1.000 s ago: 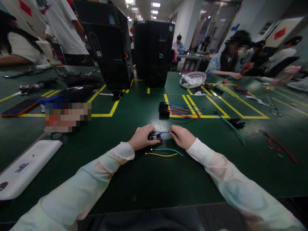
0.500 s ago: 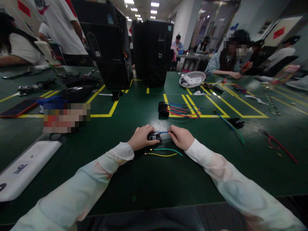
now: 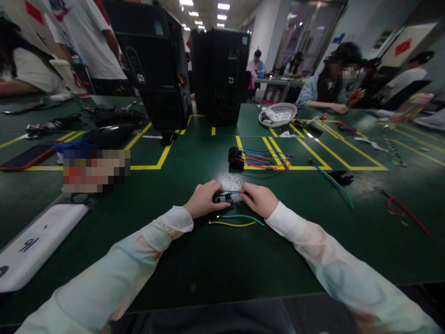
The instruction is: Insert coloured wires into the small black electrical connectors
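Note:
My left hand (image 3: 205, 198) is closed round a small black plastic connector piece (image 3: 227, 200), held just over the green table. A blue wire (image 3: 231, 191) stretches from that piece to my right hand (image 3: 259, 198), whose thumb and fingers pinch it. Where the wire meets the black piece is partly covered by my left fingers. Just in front of my hands lie a green wire (image 3: 241, 216) and a yellow wire (image 3: 234, 225), each with a metal terminal at its left end. Beyond my hands sits a black connector block (image 3: 236, 158) with several blue and red wires trailing right.
Two black computer cases (image 3: 153, 69) stand at the back. A white basket (image 3: 278, 114) sits behind the wired block. To the right lie blue and green wires (image 3: 332, 178) and a red wire (image 3: 412, 217); a white case (image 3: 41, 246) is at left. People sit around.
My right hand has shifted slightly left along the blue wire, closer to the black piece. My left hand stays where it was.

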Demonstrator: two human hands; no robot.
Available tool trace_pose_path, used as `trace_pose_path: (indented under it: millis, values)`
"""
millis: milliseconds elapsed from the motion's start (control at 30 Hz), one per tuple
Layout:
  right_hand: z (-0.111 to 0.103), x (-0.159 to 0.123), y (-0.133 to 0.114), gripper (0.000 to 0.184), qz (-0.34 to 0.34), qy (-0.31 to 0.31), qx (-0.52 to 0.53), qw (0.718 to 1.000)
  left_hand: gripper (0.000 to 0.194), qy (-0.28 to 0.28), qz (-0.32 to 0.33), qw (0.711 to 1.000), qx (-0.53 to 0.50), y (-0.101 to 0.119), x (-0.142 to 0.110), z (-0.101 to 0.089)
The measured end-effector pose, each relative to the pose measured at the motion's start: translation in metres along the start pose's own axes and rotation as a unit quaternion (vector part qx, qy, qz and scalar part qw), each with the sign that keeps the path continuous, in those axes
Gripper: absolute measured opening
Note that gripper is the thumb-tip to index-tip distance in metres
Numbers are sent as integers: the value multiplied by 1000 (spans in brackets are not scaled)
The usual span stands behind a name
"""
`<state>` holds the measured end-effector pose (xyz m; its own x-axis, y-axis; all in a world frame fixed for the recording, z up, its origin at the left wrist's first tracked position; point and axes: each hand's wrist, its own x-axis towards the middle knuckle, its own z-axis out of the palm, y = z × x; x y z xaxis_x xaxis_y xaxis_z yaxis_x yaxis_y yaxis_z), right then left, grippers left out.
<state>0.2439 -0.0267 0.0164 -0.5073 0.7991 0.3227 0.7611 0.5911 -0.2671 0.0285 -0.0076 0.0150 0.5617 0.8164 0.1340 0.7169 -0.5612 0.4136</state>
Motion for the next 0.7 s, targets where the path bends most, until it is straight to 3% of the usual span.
trace_pose_path:
  millis: [567,700]
  values:
    - [1,-1,-5,16,-8,53,-76,996,40,0,-5,1000,-6,1,1,0]
    - [2,0,-3,14,-16,30,-59,998,40,-1,-3,1000,-5,0,1,1]
